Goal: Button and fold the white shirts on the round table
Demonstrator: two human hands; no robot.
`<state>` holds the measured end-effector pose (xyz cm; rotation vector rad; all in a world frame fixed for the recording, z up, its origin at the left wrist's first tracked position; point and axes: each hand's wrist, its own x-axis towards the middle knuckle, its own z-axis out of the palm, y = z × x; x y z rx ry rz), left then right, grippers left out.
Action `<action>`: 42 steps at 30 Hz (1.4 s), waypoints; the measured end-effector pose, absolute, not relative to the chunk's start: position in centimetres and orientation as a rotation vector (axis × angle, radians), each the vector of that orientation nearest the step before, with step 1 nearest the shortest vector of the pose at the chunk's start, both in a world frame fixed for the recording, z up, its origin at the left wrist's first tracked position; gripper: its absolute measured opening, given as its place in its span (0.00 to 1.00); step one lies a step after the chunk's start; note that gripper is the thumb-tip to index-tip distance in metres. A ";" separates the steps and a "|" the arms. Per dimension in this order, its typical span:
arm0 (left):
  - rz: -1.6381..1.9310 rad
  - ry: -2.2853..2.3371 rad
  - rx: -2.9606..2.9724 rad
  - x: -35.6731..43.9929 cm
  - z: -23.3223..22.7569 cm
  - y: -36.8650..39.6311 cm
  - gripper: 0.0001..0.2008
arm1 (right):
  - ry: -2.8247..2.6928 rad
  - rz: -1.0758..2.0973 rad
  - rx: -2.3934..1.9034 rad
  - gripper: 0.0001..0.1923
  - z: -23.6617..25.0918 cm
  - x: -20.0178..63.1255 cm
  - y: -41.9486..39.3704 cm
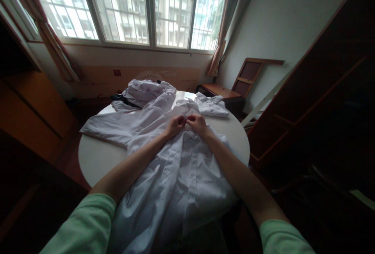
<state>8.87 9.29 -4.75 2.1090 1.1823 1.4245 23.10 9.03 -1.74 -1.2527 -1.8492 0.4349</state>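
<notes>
A white shirt (172, 176) lies spread over a round white table (96, 160), its lower part hanging off the near edge toward me. My left hand (175, 124) and my right hand (197, 123) meet at the shirt's upper front, near the collar. Both pinch the cloth with closed fingers, almost touching each other. One sleeve (108, 127) stretches out flat to the left.
A pile of crumpled white garments (148, 90) sits at the table's far side, with a folded white piece (211, 105) at the far right. A wooden chair (234, 88) stands behind the table. Dark wardrobes flank both sides; a large window is ahead.
</notes>
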 end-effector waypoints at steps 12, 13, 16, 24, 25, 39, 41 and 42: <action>1.503 1.110 1.995 8.8 -5.2 9.6 0.04 | -1.879 0.281 -1.329 0.08 -2.0 23.0 9.1; 1.503 1.121 1.994 8.8 -5.2 9.6 0.04 | -1.885 0.270 -1.324 0.08 -2.0 23.0 9.0; 1.505 1.160 1.990 8.8 -5.1 9.6 0.04 | -1.887 0.272 -1.297 0.08 -1.8 23.1 8.9; 1.515 1.238 1.957 8.8 -4.6 9.0 0.06 | -1.823 0.426 -1.305 0.11 -1.4 23.3 9.0; 1.519 1.249 1.958 8.8 -4.5 8.9 0.06 | -1.824 0.429 -1.296 0.09 -1.4 23.3 9.0; 1.492 1.270 2.057 8.7 -4.2 8.4 0.04 | -1.887 0.437 -1.305 0.06 -1.3 23.3 8.7; 1.492 1.269 2.064 8.7 -4.2 8.4 0.04 | -1.912 0.437 -1.293 0.06 -1.3 23.3 8.8; 1.488 1.270 2.068 8.7 -4.2 8.5 0.04 | -1.921 0.432 -1.287 0.06 -1.3 23.4 8.8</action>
